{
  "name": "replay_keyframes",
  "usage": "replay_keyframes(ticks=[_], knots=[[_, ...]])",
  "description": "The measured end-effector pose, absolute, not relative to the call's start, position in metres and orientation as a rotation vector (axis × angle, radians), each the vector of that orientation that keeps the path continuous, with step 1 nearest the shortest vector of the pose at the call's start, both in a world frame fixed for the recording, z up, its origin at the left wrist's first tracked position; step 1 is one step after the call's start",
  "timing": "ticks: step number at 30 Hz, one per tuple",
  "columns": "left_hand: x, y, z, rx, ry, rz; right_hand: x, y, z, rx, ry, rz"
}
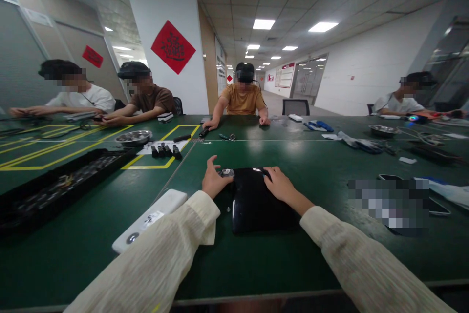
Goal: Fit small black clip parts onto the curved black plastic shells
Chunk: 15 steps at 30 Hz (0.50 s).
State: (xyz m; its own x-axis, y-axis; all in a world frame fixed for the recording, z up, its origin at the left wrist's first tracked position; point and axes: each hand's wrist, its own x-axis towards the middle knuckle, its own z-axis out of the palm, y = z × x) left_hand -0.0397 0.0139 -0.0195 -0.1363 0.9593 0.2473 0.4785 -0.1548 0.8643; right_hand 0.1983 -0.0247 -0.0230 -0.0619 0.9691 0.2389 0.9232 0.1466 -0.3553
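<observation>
A glossy black flat panel [252, 205] lies on the green table in front of me. My right hand [282, 185] is on its upper right part, thumb and fingertips closed at the far edge; the finger undersides are hidden. At the panel's upper left corner is my left hand [215, 178], index finger raised and thumb stretched toward the panel, with a wide gap between them. Beside that thumb sits a small clear-and-silver piece [227, 173], too small to name. A tiny shiny bit [228, 209] rests left of the panel.
A white oblong case [150, 220] lies by my left forearm. Further left are a long black tray [62, 186] of parts, a metal bowl [134, 138] and several black cylinders [166, 151]. Scissors [227, 137] lie ahead. Phone-like devices [436, 207] are at right. Several people sit around the table.
</observation>
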Motion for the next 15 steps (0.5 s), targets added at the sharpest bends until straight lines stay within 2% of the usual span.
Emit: replay_keyframes(ticks=[4, 7, 10, 15], knots=[[-0.035, 0.007, -0.010, 1.480, 1.489, 1.493, 0.202, -0.024, -0.026, -1.753, -2.051, 0.137], [-0.026, -0.004, -0.003, 1.720, 1.371, 1.673, 0.203, -0.024, -0.025, -1.668, -2.052, 0.005], [-0.018, -0.014, 0.000, 2.003, 1.245, 1.694, 0.200, -0.028, -0.021, -1.498, -2.030, -0.144], [-0.015, -0.016, -0.009, 1.830, 1.225, 1.553, 0.190, -0.040, -0.010, -0.983, -2.184, -0.285]])
